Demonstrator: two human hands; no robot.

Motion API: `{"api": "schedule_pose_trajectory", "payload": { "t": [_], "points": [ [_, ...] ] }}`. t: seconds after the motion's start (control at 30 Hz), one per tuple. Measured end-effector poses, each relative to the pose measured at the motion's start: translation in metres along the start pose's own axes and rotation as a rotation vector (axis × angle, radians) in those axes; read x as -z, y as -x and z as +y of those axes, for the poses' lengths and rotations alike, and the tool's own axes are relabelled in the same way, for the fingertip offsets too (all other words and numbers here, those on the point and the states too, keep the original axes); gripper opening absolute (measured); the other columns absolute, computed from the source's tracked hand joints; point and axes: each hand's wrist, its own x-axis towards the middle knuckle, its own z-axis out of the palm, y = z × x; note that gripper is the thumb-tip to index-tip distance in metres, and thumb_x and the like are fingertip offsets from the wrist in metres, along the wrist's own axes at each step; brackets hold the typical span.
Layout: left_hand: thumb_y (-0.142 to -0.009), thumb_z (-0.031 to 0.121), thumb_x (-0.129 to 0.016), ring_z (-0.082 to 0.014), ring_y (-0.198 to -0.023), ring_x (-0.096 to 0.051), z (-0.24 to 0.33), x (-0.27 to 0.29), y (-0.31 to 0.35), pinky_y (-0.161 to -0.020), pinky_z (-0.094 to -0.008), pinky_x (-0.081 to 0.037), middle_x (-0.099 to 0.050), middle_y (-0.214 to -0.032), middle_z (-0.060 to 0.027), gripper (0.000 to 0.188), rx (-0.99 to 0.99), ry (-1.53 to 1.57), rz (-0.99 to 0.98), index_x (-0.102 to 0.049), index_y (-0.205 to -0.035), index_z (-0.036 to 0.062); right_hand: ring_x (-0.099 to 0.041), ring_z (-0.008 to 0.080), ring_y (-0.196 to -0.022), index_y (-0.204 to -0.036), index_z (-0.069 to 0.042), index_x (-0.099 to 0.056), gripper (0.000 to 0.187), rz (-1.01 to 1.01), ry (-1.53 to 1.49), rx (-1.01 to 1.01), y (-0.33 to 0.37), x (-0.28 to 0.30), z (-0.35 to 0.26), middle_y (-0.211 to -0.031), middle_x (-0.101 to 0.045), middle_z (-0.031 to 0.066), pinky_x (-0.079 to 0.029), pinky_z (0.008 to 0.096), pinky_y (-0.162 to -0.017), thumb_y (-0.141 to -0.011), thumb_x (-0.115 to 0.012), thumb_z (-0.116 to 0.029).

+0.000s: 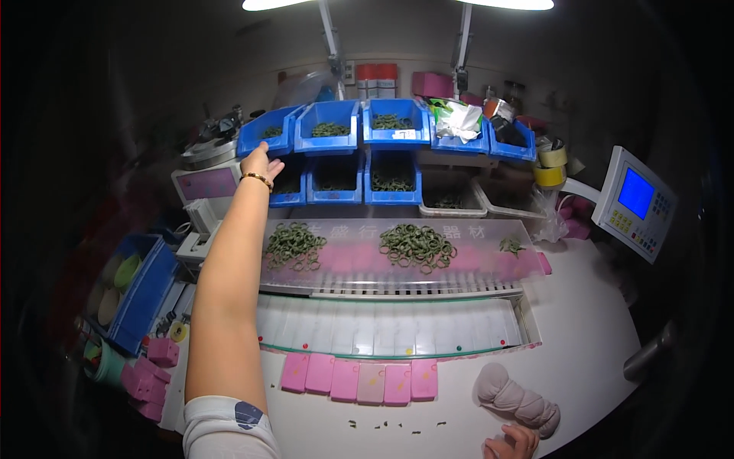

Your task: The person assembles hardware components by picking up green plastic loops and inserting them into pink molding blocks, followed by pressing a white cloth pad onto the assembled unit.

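My left hand (260, 162) reaches far forward to the front lip of the leftmost upper blue bin (269, 131), which holds dark green rings. A bracelet sits on that wrist. Whether the fingers grip anything is hidden behind the bin's edge. My right hand (511, 442) rests at the near table edge, fingers curled, touching the end of a grey knotted cloth roll (516, 398). Two heaps of green rings (294, 245) (417, 246) lie on the clear sloped cover (459, 268) of the machine.
More blue bins (394, 122) with green rings stand in two rows at the back. A row of pink blocks (359, 380) lies in front of the machine. A control panel with a blue screen (634, 200) stands right; tape rolls (550, 167) sit behind.
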Motion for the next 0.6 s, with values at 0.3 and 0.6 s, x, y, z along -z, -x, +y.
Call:
{"api": "schedule_pose_trajectory", "payload": {
  "t": [0.3, 0.6],
  "points": [
    [-0.095, 0.008, -0.049, -0.0438, -0.104, -0.058, 0.021, -0.02, -0.009, -0.077, -0.0436, -0.062, -0.044, -0.13, -0.0235, 0.039, -0.004, 0.243, -0.054, -0.041, -0.128, -0.0092, -0.057, 0.0389, -0.097, -0.093, -0.004, -0.066, 0.015, -0.004, 0.03, -0.032, -0.002, -0.003, 0.001, -0.105, -0.061, 0.0209, -0.042, 0.0494, -0.085, -0.078, -0.065, -0.005],
    [-0.096, 0.011, -0.05, -0.041, -0.102, -0.059, 0.056, 0.006, 0.04, -0.08, -0.0458, -0.06, -0.046, -0.126, -0.0214, 0.04, -0.156, 0.246, -0.114, -0.038, -0.128, -0.0096, -0.057, 0.0378, -0.098, -0.093, -0.004, -0.066, 0.016, 0.009, 0.03, -0.007, 0.0, -0.001, 0.001, -0.106, -0.06, 0.0198, -0.042, 0.0477, -0.084, -0.077, -0.067, -0.006]
  ]
}}
